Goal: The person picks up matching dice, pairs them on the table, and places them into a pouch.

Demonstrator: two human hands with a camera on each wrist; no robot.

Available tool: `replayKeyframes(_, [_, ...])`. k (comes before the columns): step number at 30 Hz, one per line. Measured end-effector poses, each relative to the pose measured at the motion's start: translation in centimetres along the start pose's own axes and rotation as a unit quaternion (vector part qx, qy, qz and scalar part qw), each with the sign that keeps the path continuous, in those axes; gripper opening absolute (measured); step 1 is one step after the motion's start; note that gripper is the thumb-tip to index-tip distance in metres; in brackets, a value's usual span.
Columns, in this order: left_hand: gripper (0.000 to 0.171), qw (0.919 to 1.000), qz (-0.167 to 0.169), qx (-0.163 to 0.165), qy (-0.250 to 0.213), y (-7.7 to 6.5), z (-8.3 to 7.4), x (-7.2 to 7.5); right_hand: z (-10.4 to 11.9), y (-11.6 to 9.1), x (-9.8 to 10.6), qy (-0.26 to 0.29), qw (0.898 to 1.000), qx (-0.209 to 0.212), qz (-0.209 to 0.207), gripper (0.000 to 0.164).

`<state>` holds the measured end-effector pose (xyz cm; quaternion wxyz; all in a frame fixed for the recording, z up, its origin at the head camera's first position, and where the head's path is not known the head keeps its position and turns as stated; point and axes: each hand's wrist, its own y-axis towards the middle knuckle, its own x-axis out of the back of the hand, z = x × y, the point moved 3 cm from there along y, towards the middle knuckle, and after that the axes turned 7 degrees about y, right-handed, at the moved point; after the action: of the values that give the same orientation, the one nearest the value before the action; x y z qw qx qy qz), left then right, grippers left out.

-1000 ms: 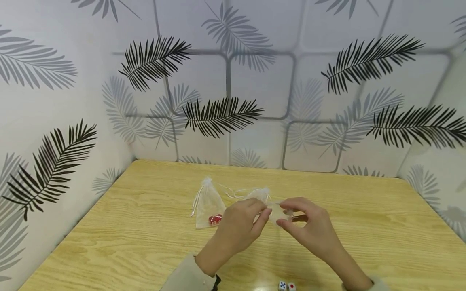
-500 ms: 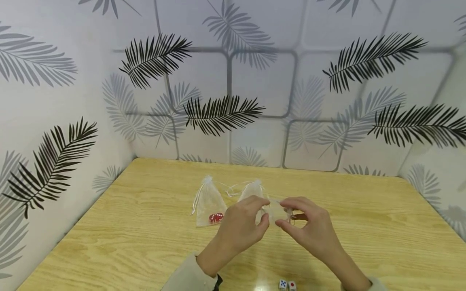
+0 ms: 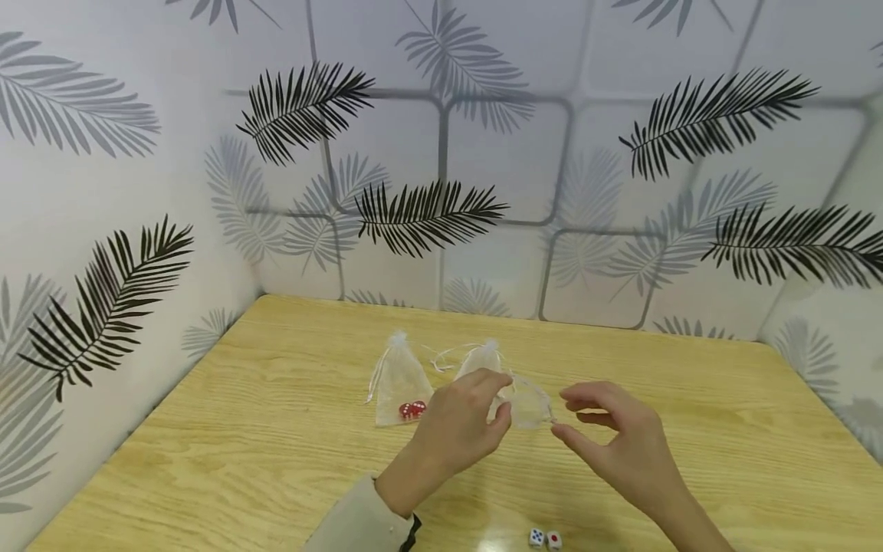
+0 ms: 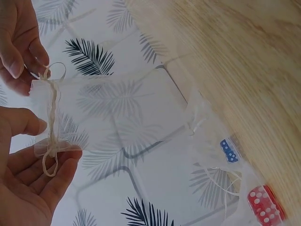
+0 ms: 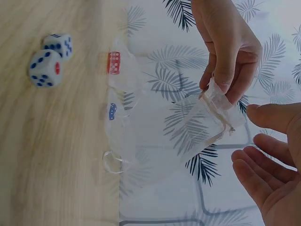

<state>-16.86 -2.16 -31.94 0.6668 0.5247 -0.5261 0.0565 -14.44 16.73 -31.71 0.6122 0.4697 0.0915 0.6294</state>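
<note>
My left hand (image 3: 455,429) holds one end of a sheer white drawstring bag (image 3: 530,404) above the table; its fingers curl around the gathered edge. At the bag's other end is my right hand (image 3: 621,441), thumb and fingers spread apart beside the cord. In the left wrist view, a cord loop (image 4: 57,69) sticks out near the right fingertips; whether they touch is unclear. The bag looks flat, with nothing visible inside. Two white dice (image 3: 545,539) lie near the table's front edge.
Behind my left hand, a sheer bag with red dice (image 3: 412,410) lies on the wooden table (image 3: 276,429). Beside it is another sheer bag (image 3: 480,357), partly hidden by the hand, with blue dice (image 4: 229,150) in it. A leaf-patterned wall (image 3: 497,268) borders the back.
My right hand has moved right and its fingers have spread, letting go of the bag's end. The bag shows more widely between the hands. My left hand stays nearly in place.
</note>
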Motion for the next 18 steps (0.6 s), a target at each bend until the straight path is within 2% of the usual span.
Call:
replayKeyframes(5, [0.023,0.9999,0.005,-0.003,0.014,-0.1,0.1,0.0,-0.6,-2.1,-0.2,0.009,0.999,-0.019,0.037,0.039])
replayKeyframes(8, [0.023,0.9999,0.007,-0.005,0.015,-0.1,0.1,0.0,-1.2,-3.3,-0.6,0.029,0.995,-0.044,0.084,0.036])
replayKeyframes(10, [0.024,0.9999,0.006,-0.005,0.015,-0.1,0.0,-0.1,-1.7,-3.9,-0.8,0.04,0.989,-0.066,0.128,0.034])
replayKeyframes(13, [0.024,0.9999,0.005,-0.008,0.014,-0.1,0.0,0.0,-2.5,-4.7,-1.2,0.06,0.972,-0.105,0.203,0.035])
replayKeyframes(15, [0.024,0.9998,0.007,-0.01,0.013,-0.1,-0.1,-0.1,-2.9,-5.1,-1.4,0.08,0.954,-0.143,0.253,0.038])
replayKeyframes(18, [0.025,0.9998,0.013,-0.012,0.012,-0.1,-0.2,-0.1,-3.3,-5.6,-1.7,0.105,0.931,-0.185,0.298,0.038])
